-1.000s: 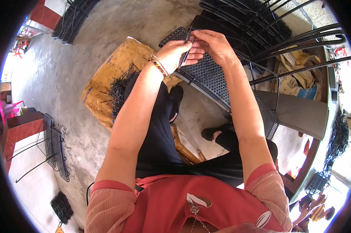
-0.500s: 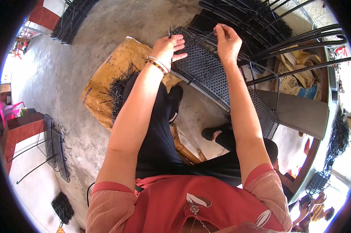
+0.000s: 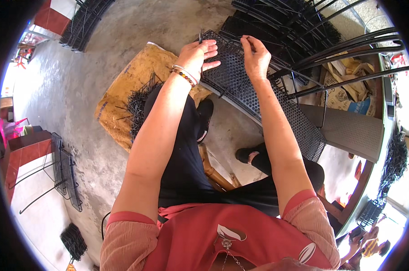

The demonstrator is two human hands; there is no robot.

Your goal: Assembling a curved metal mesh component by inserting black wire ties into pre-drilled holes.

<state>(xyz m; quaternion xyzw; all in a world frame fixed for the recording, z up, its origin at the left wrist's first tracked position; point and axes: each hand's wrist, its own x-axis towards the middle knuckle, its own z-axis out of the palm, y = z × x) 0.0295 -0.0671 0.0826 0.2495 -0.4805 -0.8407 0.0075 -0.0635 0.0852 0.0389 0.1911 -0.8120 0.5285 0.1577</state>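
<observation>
My left hand (image 3: 196,58) hovers over the far left end of a black perforated metal rack (image 3: 234,67), thumb and nearer fingers stretched out to the right. A slim dark pointed piece (image 3: 200,37) sticks up beyond its far fingers, apparently held there; its kind is unclear. Above the same rack, to the right, my right hand (image 3: 257,58) pinches thumb and forefinger together. What lies between those fingertips is too small to make out. A heap of thin black strips (image 3: 140,106) lies on a yellow sack (image 3: 116,97), left of my knee.
Stacked black racks (image 3: 276,27) stand at the far right, with long black rods (image 3: 349,49) jutting across. A grey perforated panel (image 3: 349,128) lies at the right. Another black rack (image 3: 66,174) leans at the left wall. A person (image 3: 371,246) shows at the lower right.
My right hand has moved left and slightly nearer, toward my left hand, still pinched. My left hand has shifted slightly right, and the slim dark piece has moved with it.
</observation>
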